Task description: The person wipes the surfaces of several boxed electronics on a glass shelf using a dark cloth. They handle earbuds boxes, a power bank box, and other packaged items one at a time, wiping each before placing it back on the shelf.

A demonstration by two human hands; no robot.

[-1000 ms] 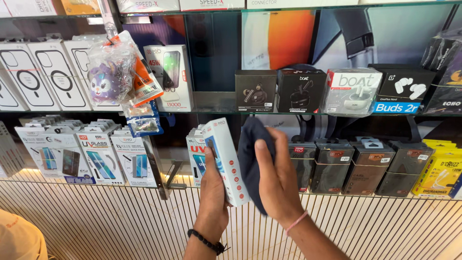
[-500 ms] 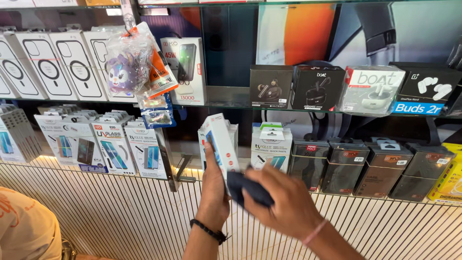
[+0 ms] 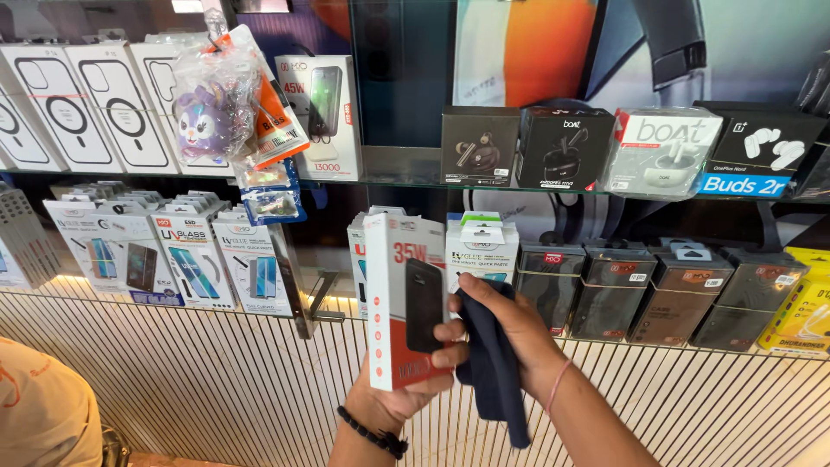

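My left hand grips the bottom of a white and red power bank box and holds it upright in front of the lower shelf. My right hand clutches a dark blue cloth that hangs down beside the box. The fingers of this right hand also rest against the box's right edge. Behind the held box stands a white boxed product on the lower shelf.
A glass shelf carries earbud boxes and another power bank box. Screen protector packs stand at lower left, dark boxes at lower right. A plush keychain in plastic hangs upper left. A person in orange is at bottom left.
The box has been turned so its front face shows. My right hand with the cloth has moved from across the box to its right side, letting the cloth hang.
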